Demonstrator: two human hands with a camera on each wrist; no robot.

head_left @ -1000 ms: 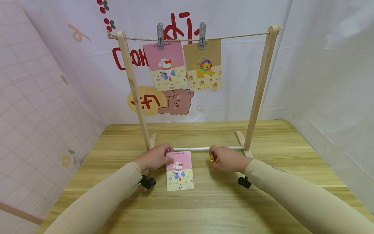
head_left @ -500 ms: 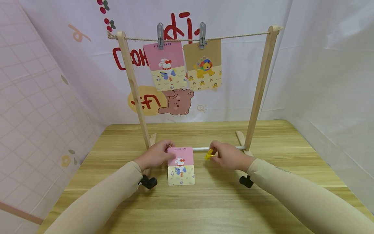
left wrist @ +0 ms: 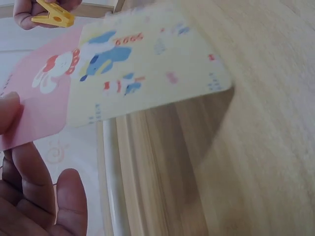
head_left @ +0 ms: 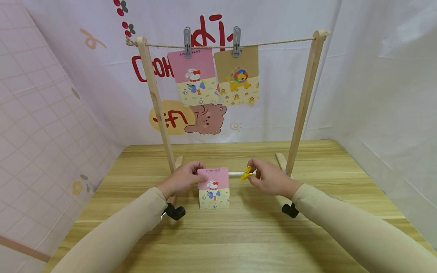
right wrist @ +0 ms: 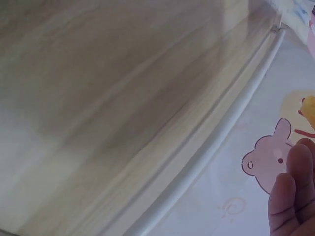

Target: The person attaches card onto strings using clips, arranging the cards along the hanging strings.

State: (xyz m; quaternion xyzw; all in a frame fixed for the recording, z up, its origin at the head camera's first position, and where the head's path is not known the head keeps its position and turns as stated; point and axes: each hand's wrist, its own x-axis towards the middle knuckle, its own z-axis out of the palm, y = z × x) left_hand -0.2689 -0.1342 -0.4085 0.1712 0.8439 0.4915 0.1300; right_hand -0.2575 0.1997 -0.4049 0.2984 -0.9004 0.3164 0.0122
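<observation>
My left hand (head_left: 186,177) pinches the upper left edge of a pink and cream card (head_left: 214,199) with a white rabbit print. In the left wrist view the card (left wrist: 147,69) slants over the table, with a shadow under its lower end. Thumb and fingers lie on opposite faces of its pink part. To the right of the card, my right hand (head_left: 273,179) pinches a yellow clothespin (head_left: 246,173). The clothespin (left wrist: 60,17) is apart from the card. Only part of that hand shows in the right wrist view, with a yellow bit (right wrist: 308,110) at the edge.
A wooden frame (head_left: 305,98) with a twine line (head_left: 283,42) stands behind the hands. From the line hang a pink rabbit card (head_left: 192,89) and a brown lion card (head_left: 239,85), each under a grey clothespin (head_left: 187,42). A white bar (head_left: 237,174) runs low between the posts.
My left hand has lifted the card's top edge, and the card has shifted slightly right and up. My right hand has risen a little, turning the yellow clothespin into clearer view.
</observation>
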